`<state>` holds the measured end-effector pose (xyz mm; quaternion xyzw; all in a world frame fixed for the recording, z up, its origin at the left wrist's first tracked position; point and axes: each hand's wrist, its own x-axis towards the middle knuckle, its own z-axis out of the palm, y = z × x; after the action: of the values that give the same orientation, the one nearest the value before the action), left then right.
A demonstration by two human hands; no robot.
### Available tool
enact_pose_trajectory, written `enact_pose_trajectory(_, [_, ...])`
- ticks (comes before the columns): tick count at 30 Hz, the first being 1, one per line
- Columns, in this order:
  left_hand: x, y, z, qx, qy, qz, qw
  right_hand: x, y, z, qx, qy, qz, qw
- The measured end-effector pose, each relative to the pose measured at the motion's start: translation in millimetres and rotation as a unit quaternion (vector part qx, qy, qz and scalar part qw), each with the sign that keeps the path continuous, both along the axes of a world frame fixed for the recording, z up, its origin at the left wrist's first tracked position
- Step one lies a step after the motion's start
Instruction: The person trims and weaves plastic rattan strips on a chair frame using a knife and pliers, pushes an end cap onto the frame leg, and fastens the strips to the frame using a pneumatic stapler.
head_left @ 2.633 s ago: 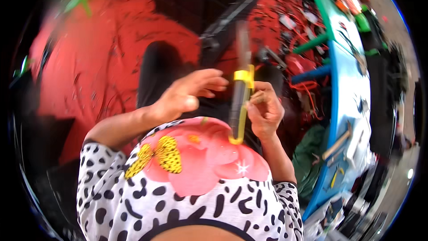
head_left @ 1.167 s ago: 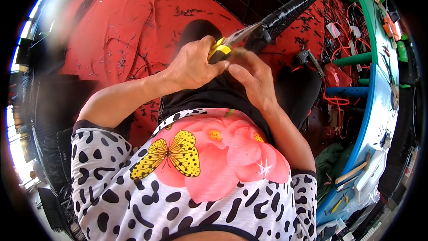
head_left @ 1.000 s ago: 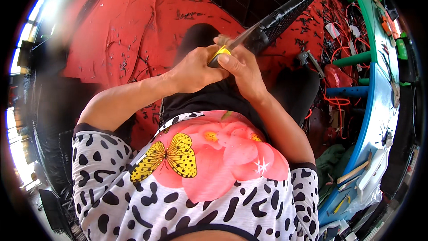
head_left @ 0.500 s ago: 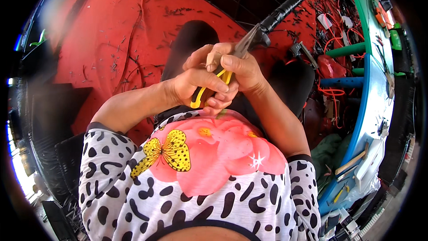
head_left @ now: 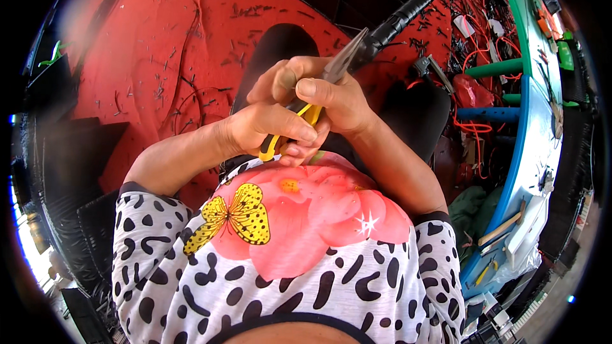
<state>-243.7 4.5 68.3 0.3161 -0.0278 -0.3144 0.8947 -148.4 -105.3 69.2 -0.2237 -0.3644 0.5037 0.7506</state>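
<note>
Both hands [head_left: 299, 114] clutch yellow-handled pliers [head_left: 319, 99] over a red floor [head_left: 159, 57] (littered with wire scraps).

1. Two hands: the left hand [head_left: 271, 129] and the right hand [head_left: 331, 99], pressed together.
2. One pair of yellow-handled pliers [head_left: 319, 95], gripped between both hands.
3. One long black ribbed tube [head_left: 408, 9], running up and away beyond the right hand.
4. Two horizontal bars, one green [head_left: 503, 67] and one blue [head_left: 488, 114], well right of the right hand.

A workshop: wire offcuts litter the red floor [head_left: 159, 57] beside a cluttered workbench [head_left: 532, 121].
</note>
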Motion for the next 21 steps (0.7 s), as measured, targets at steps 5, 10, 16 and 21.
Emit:
enact_pose_trajectory(5, [-2.1, -7.1, 25.4, 0.423, -0.126, 0.121, 0.889, -4.7, -33.6, -8.0, -0.143, -0.100, -0.157, 0.972])
enact_pose_trajectory(10, [-14.9, -3.6, -2.0, 0.607, -0.323, 0.205, 0.696, -9.6, -70.9, 1.8, -0.227, -0.164, -0.237, 0.930])
enact_pose_trajectory(16, [-1.0, -27.6, 1.0, 0.573, -0.392, 0.246, 0.676, -16.3, -65.1, -4.5, -0.148, -0.393, -0.361, 0.833])
enact_pose_trajectory(21, [13.3, -1.4, 4.9, 0.535, -0.395, 0.280, 0.693, -1.1, -89.7, -2.0, -0.143, -0.134, -0.409, 0.891])
